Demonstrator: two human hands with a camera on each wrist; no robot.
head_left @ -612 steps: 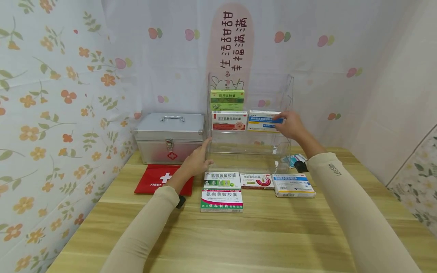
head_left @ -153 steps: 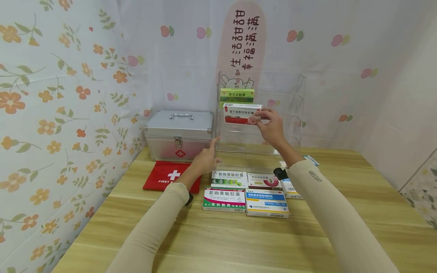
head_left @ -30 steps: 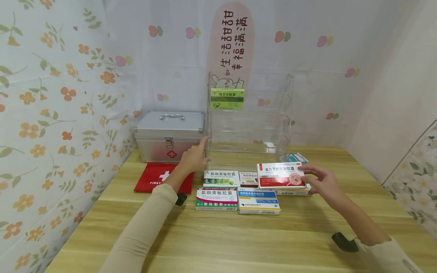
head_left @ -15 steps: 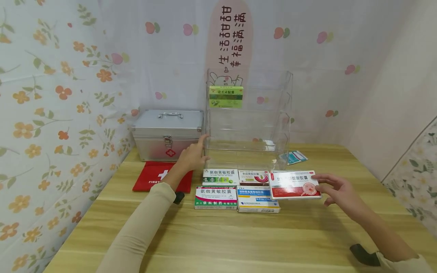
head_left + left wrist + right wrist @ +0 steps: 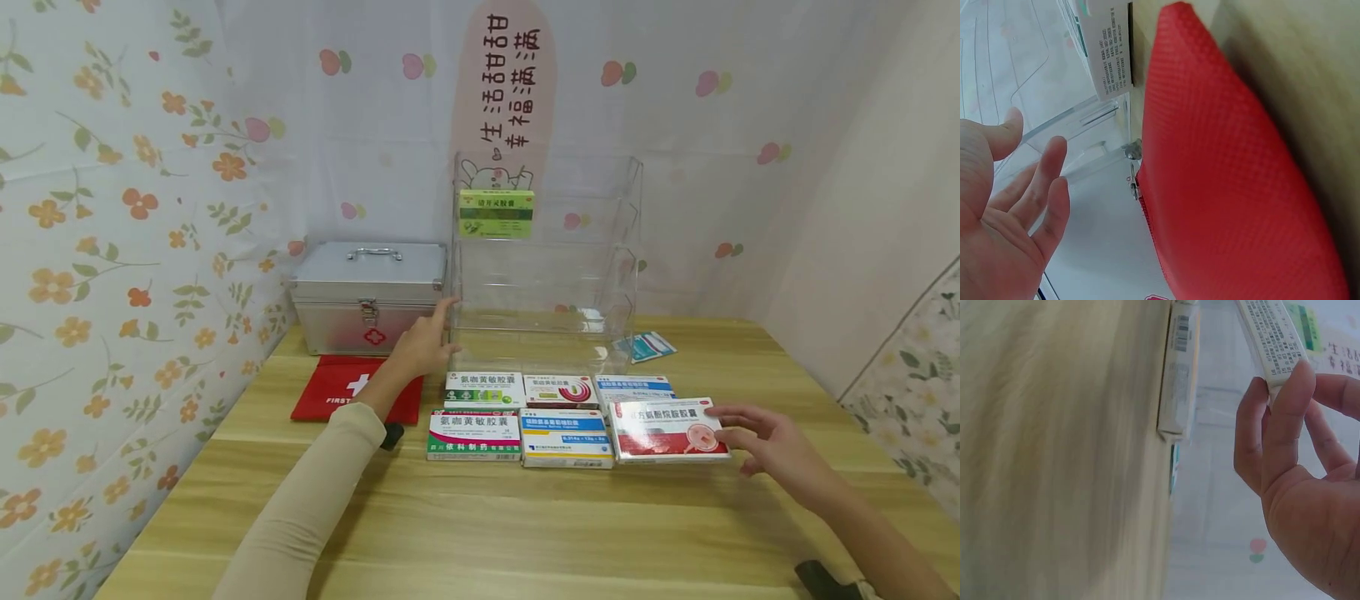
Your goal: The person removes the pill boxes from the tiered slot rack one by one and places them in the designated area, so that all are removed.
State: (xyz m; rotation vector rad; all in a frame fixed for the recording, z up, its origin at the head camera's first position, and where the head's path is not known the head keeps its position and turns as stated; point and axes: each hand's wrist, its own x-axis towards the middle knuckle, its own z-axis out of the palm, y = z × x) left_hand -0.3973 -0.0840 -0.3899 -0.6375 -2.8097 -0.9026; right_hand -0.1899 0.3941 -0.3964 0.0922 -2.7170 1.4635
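My right hand (image 5: 776, 454) pinches the right end of a red-and-white medicine box (image 5: 669, 433) between thumb and fingers. In the head view this box overlaps the front of a blue-and-white box (image 5: 633, 388) behind it; the right wrist view shows its printed end (image 5: 1275, 344) raised at the fingertips. Left of it lies another blue-and-white box (image 5: 567, 440), then a pink-and-green box (image 5: 474, 437). My left hand (image 5: 420, 342) holds nothing, its fingers extended at the left side of the clear display rack (image 5: 540, 287). One green box (image 5: 497, 215) stands in an upper tier of the rack.
A silver first-aid case (image 5: 367, 292) stands left of the rack, with a red first-aid pouch (image 5: 315, 396) before it. Two more boxes, one green-and-white (image 5: 483, 390) and one with a red swirl (image 5: 561, 392), lie at the rack's foot. A teal packet (image 5: 651, 346) lies behind right.
Earlier the red-and-white box and a blue-and-white box were in the rack. Both have left it; in the last second my right hand brought the red-and-white one rightward and nearer. The left hand stays put.
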